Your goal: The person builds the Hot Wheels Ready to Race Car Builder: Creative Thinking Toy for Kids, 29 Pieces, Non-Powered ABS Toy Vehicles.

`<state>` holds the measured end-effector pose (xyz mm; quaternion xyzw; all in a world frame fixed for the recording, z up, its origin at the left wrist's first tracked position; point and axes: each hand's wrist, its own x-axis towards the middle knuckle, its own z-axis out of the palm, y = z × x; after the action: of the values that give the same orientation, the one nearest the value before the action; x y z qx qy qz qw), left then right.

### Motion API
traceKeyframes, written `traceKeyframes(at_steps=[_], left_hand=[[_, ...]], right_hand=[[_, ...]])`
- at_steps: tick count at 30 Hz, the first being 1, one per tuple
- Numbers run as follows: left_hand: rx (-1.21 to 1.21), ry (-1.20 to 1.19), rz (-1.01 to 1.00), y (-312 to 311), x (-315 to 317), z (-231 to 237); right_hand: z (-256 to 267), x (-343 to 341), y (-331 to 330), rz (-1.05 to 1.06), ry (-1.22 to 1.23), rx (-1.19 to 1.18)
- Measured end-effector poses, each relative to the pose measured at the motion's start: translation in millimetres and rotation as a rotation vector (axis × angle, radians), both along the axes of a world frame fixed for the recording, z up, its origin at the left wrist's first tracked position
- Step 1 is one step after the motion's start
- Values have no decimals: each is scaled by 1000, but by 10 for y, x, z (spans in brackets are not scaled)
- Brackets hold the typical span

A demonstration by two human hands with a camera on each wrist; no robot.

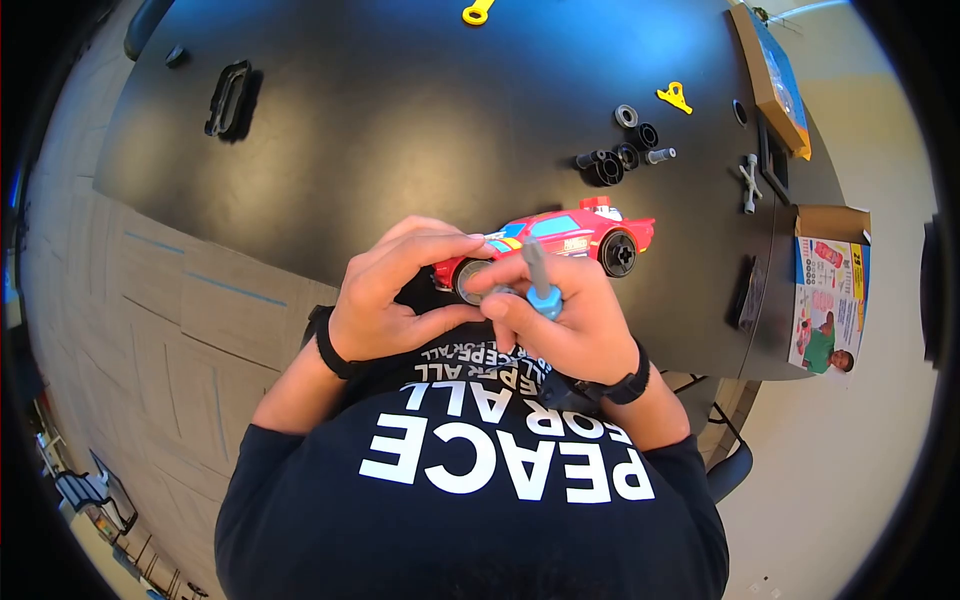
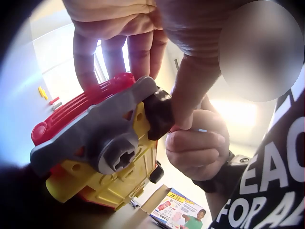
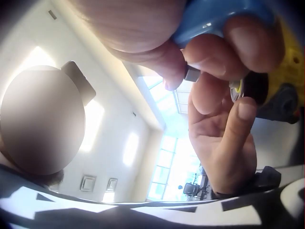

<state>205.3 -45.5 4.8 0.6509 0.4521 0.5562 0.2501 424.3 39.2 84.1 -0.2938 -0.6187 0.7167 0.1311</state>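
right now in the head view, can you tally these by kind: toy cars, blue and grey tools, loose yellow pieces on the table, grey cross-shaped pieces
Red toy car: 1
Blue and grey tool, in the right hand: 1
Loose yellow pieces: 2
Grey cross-shaped piece: 1
Total: 5

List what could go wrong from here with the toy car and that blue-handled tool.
The left hand grips the toy car near one end, so pushing on the front wheel might twist the car in its hold.
The right hand holds the blue-handled tool while its fingers work close to that wheel; the tool could slip or get in the way.
Loose black and grey parts lie beyond the car; a bump might set round ones rolling.
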Motion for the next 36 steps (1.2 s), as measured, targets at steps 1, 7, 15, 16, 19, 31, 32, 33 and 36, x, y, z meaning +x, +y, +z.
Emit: traceKeyframes(at_steps=[1, 7, 15, 16, 19, 31, 32, 33, 36], left_hand=[[-18, -5, 6, -5, 4, 1], [-4, -224, 35, -2, 71, 151], [289, 306, -16, 126, 45, 597], [277, 253, -6, 152, 49, 585], [208, 154, 19, 168, 54, 561], [20, 32, -1, 42, 193, 467], [6, 8, 22, 26, 204, 484], [7, 9, 24, 27, 202, 477], [59, -22, 42, 28, 207, 386]], right_hand=[[5, -48, -16, -26, -18, 46], [289, 116, -35, -120, -157, 302], [613, 231, 21, 220, -174, 802], [686, 238, 28, 123, -152, 848], [780, 230, 69, -68, -28, 992], [661, 4, 136, -39, 199, 1110], [670, -3, 129, -46, 189, 1140], [679, -13, 124, -51, 178, 1171], [694, -59, 73, -72, 107, 1149]])
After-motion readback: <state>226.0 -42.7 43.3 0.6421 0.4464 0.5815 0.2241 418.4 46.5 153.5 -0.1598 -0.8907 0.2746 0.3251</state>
